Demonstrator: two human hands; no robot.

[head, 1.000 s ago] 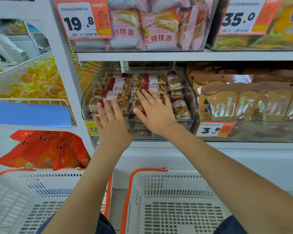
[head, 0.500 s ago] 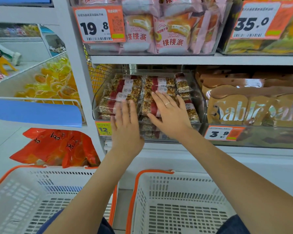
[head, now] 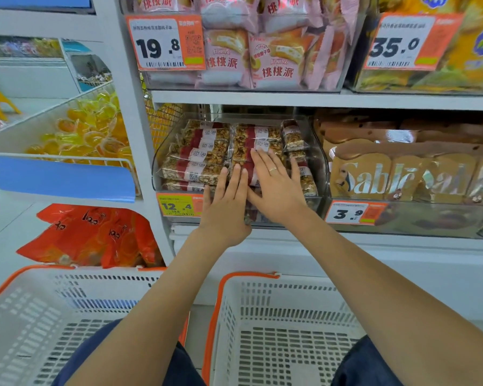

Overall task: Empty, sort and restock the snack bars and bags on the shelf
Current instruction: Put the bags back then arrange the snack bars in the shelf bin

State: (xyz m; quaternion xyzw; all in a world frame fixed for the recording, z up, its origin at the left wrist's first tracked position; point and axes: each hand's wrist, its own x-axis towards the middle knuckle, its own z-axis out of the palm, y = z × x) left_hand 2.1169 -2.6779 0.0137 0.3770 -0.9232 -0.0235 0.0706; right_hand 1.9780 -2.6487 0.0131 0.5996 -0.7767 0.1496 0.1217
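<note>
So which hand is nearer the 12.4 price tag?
Left. The left hand sits just right of the 12.4 tag, its thumb beside it. The right hand lies further right, flat on the bars.

Nut snack bars [head: 195, 154], clear-wrapped with red bands and white labels, lie flat in stacked rows inside a clear shelf bin [head: 319, 151]. A few bars [head: 293, 137] at 3 o'clock stand tilted on end. Pink snack bags [head: 273, 57] stand upright at 12 o'clock, one shelf up.

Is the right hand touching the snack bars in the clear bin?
Touching: the head view shows the right hand lying flat on the snack bars.
</note>
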